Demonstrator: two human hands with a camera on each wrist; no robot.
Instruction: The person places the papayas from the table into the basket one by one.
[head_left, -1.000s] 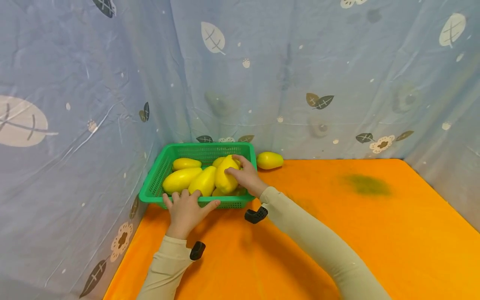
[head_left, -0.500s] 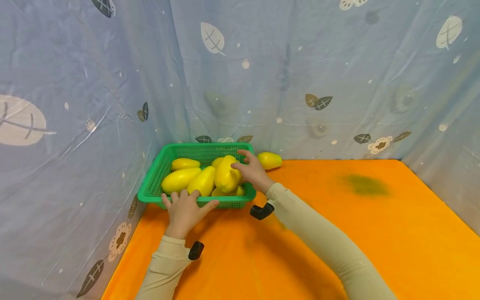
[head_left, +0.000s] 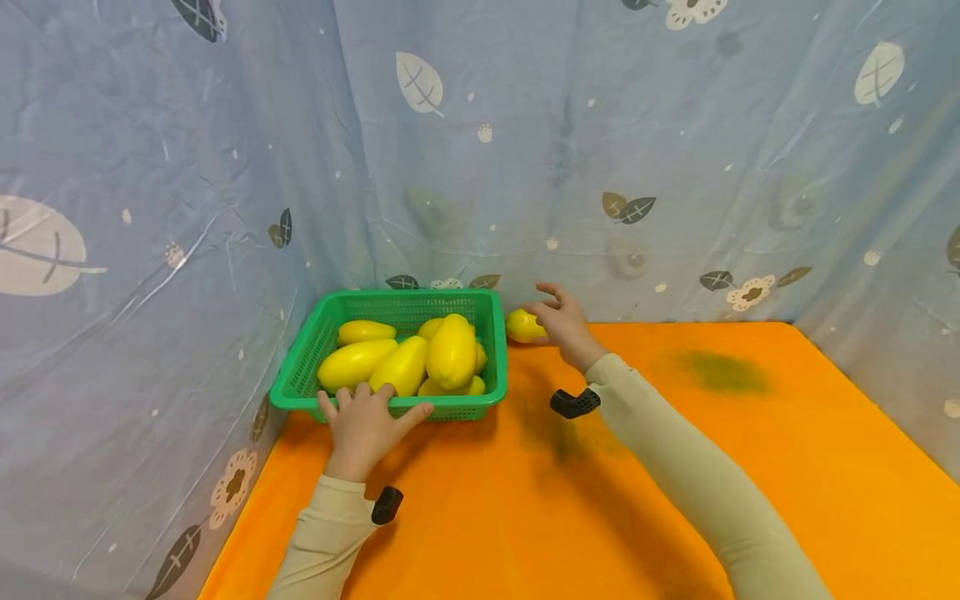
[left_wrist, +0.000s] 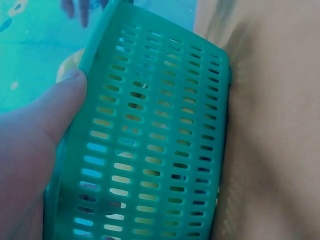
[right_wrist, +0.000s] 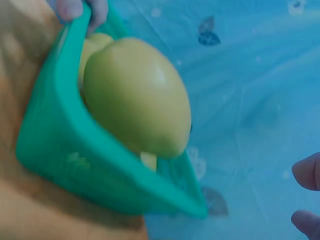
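- Head view: no brand, label or writing can be read on anything here.
- Head view: the left hand (head_left: 365, 423) holds the near rim of the green basket (head_left: 307, 358), fingers hooked over the edge and thumb spread along the front wall.
- Head view: the basket sits just beyond that hand, on the orange bench (head_left: 675, 483), in the corner made by the blue leaf-print curtain (head_left: 525, 150).
- Head view: several yellow mangoes lie piled in the basket; the top mango (head_left: 452, 351) stands highest, just past the left fingertips.
- Head view: the right hand (head_left: 561, 321) is beyond the basket's right wall, fingers loosely spread, its fingertips at the loose mango (head_left: 519, 326); whether they touch it I cannot tell, and nothing is gripped.
- Head view: the loose mango lies on the bench against the curtain, between the right hand and the basket.
- Head view: a darker green smudge (head_left: 720, 372) marks the bench well to the right of the right hand.
- Left wrist view: the thumb (left_wrist: 60, 107) presses on the basket's slotted wall (left_wrist: 155, 150), yellow showing through the slots.
- Right wrist view: the basket (right_wrist: 75, 155) appears tilted by the camera angle, the top mango (right_wrist: 137, 95) bulging above its rim; two fingertips (right_wrist: 306, 172) of the right hand show at the right edge, apart from both and holding nothing.
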